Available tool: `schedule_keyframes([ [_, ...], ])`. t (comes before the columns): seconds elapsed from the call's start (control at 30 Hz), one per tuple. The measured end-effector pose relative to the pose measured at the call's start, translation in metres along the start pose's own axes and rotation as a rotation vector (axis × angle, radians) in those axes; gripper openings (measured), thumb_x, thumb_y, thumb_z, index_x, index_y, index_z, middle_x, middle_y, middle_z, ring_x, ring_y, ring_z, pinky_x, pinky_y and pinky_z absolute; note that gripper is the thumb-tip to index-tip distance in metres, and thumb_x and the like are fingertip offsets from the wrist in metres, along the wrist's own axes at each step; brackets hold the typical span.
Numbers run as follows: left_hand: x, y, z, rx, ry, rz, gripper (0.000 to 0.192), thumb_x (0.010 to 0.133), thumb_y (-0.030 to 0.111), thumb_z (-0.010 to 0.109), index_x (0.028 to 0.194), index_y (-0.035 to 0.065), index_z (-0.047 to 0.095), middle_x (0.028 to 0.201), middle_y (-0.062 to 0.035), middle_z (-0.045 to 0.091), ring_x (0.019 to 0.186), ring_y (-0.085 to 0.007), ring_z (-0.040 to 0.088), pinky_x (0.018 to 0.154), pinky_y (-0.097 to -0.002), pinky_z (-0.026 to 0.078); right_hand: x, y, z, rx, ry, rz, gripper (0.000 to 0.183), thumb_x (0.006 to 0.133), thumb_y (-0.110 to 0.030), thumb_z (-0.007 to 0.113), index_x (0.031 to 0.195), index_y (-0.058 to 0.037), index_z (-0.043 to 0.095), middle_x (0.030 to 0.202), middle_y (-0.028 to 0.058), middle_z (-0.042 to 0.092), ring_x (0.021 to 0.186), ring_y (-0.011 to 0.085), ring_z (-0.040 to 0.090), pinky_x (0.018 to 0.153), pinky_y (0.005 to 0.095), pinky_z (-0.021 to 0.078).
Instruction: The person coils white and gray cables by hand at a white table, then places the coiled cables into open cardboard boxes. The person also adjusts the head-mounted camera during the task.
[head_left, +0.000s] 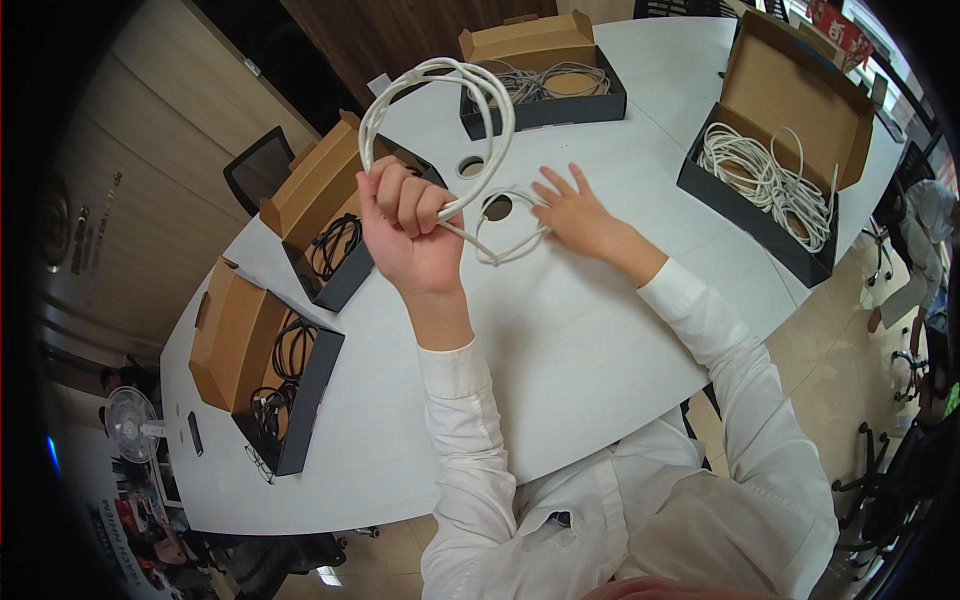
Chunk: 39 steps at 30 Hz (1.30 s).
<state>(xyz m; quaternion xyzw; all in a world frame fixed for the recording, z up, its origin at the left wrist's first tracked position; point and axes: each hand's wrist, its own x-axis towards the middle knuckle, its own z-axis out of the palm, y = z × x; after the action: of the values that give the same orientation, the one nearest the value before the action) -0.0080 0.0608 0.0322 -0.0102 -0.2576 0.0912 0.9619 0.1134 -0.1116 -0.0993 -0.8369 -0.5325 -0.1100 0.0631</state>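
My left hand (412, 214) is raised over the table, its fingers closed around a looped white cable (501, 127). The coils stand up above the fist, and a slack length runs down from it towards the table near two round holes. My right hand (574, 210) lies low over the white table (585, 322), fingers spread, by the slack part of the cable; whether it touches the cable is not certain. At the right, an open cardboard box (757, 225) holds a loose heap of white cable (765, 180).
Beyond my hands stands an open box (551, 112) with coiled grey cables (525, 82). Two more open boxes (341, 281) (311, 405) with black cables stand at the left. Glasses (259, 465) and a dark flat object (195, 433) lie near the left edge.
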Motion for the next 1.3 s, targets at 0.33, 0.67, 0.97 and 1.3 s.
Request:
schedule_keyframes([
  [0.33,-0.004,0.039,0.020,0.308,0.101,-0.055,0.031,0.104,0.032,0.035,0.080,0.0127,0.043,0.052,0.0054,0.024,0.043,-0.0074,0.020,0.047,-0.0250,0.024,-0.014,0.110,-0.032,0.693,0.280,0.137,0.015,0.088,-0.011,0.054,0.090,-0.0055,0.068,0.106,0.0061,0.065,0.099,0.0180,0.060,0.098,0.0319,0.0389],
  [0.67,-0.011,0.034,0.026,1.068,0.315,-0.158,0.035,0.103,0.038,0.036,0.078,0.0145,0.042,0.051,0.0081,0.022,0.041,-0.0050,0.016,0.041,-0.0235,0.017,-0.052,0.150,-0.055,1.858,-0.155,0.050,0.014,0.091,-0.015,0.056,0.092,-0.0010,0.058,0.062,-0.0038,0.043,0.052,0.0029,0.033,0.047,0.0168,0.0356],
  [0.97,0.002,-0.016,-0.018,1.425,0.381,-0.359,0.040,0.101,0.045,0.041,0.087,0.0084,0.050,0.059,0.0077,0.027,0.047,-0.0042,0.022,0.046,-0.0223,0.021,-0.018,0.083,-0.109,2.270,0.373,0.440,0.034,0.093,-0.003,0.049,0.125,0.0106,0.046,0.092,0.0084,0.059,0.063,0.0038,0.048,0.042,0.0127,0.0404],
  [1.3,0.005,-0.048,-0.044,1.164,0.374,-0.427,0.058,0.100,0.056,0.025,0.096,0.0060,0.055,0.058,0.0063,0.028,0.050,-0.0061,0.025,0.050,-0.0219,0.024,-0.006,-0.002,-0.115,1.542,0.536,0.332,0.039,0.094,-0.012,0.050,0.128,0.0056,0.051,0.113,0.0135,0.062,0.094,0.0138,0.062,0.079,0.0255,0.0507],
])
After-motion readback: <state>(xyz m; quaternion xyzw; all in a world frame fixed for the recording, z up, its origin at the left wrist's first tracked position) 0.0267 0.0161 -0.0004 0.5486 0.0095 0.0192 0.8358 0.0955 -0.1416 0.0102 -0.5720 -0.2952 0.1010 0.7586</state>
